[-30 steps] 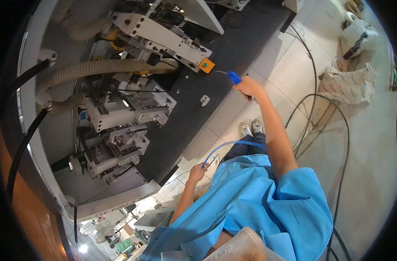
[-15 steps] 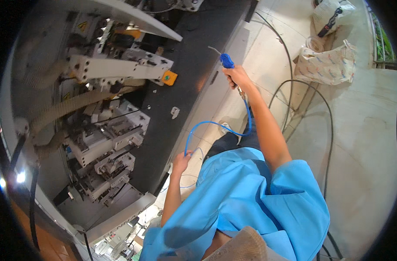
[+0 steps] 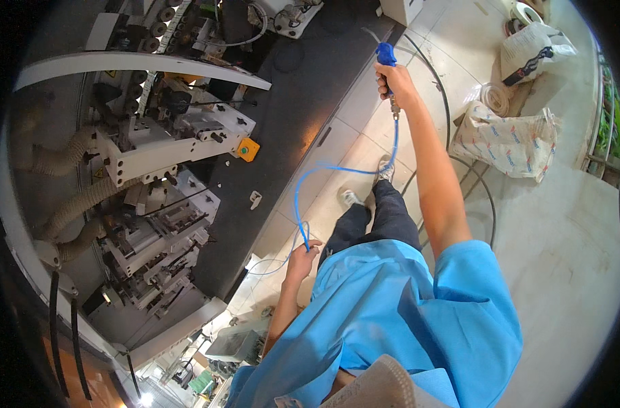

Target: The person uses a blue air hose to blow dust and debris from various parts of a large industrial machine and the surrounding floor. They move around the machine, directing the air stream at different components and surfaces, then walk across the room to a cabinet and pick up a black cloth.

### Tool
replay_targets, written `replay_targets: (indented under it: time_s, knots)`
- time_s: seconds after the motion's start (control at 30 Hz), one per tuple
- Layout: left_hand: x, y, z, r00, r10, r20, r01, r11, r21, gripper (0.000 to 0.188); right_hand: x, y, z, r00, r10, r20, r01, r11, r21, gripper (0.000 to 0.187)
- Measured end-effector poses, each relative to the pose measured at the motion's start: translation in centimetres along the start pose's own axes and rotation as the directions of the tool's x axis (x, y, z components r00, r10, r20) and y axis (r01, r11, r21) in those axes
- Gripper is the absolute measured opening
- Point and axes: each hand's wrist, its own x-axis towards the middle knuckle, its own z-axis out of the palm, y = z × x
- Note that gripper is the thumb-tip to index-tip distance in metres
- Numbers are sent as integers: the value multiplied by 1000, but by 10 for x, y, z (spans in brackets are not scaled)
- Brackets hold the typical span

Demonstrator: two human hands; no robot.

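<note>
My right hand (image 3: pixel 395 83) is wrapped round a blue air blow gun (image 3: pixel 386 56), held out at arm's length with its thin bent nozzle aimed up and to the left. From the fitting under its grip, a blue air hose (image 3: pixel 300 187) loops down and leftward. Closed on that hose near my waist is my left hand (image 3: pixel 302 261). Beside both hands, on the left, stands a large machine with white metal units (image 3: pixel 181 146) above a dark bed (image 3: pixel 283 129). A small white piece (image 3: pixel 255 199) lies on that bed.
An orange block with a green button (image 3: pixel 247 149) sticks out from the machine's arm. Ribbed ducts (image 3: pixel 79 204) run at the far left. To the right, a black cable (image 3: pixel 492 204) crosses the floor, near a printed sack (image 3: pixel 507 139), a coil (image 3: pixel 495 99) and another bag (image 3: pixel 536 51).
My right hand has moved up and rightward with the air blow gun. My left hand has shifted slightly right with the hose. The view has turned, and my legs and shoes show more.
</note>
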Motion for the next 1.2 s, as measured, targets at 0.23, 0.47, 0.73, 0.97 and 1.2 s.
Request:
replay_targets:
  time_s: [0.23,0.47,0.73,0.97,1.2]
  knots:
    - [20,8,-21,985,41,-170,-25,995,91,23,64,-55,-1,974,-204,-98,184,966,-182,31]
    - [11,45,-8,970,-32,-242,53,995,83,22,167,-106,7,963,-265,-58,246,943,-224,40]
    - [22,188,46,978,-166,-125,173,984,45,22,289,-151,26,989,-86,123,135,867,-480,32]
    - [19,246,68,959,-156,-238,148,988,-52,23,329,-168,79,951,-295,92,309,885,-348,39]
    - [12,257,78,930,-239,-278,223,971,-90,25,341,-184,95,960,-217,178,268,901,-341,39]
